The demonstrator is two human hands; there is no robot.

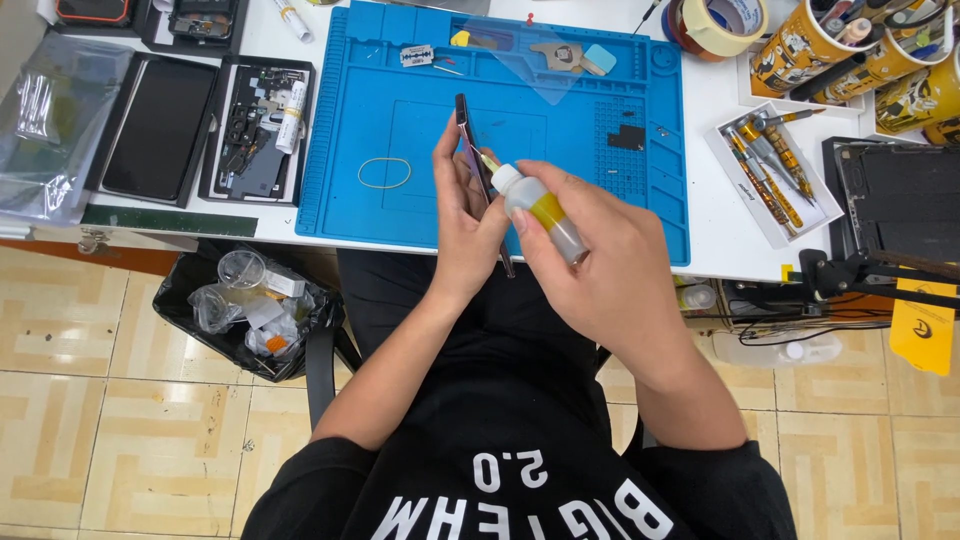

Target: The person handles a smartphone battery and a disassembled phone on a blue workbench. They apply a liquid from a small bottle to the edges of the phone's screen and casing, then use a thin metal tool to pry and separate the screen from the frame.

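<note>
My left hand [462, 215] grips a thin dark phone [466, 125] on its edge, upright over the near side of the blue work mat [400, 70]. A small clear squeeze bottle [540, 210] with a white cap and a yellow band is in my right hand [600, 260]. The bottle's fine nozzle touches the phone's edge near its middle. Both hands hover above the mat's front edge and my lap.
A rubber band [384, 173] lies on the mat, with a razor blade [416, 56] and picks at its far edge. Left are a dark screen panel [160, 128] and an opened phone body [258, 130]. Right are a screwdriver tray [768, 170], tape roll [720, 25], and tool cups [800, 45]. A waste bin [250, 300] stands below.
</note>
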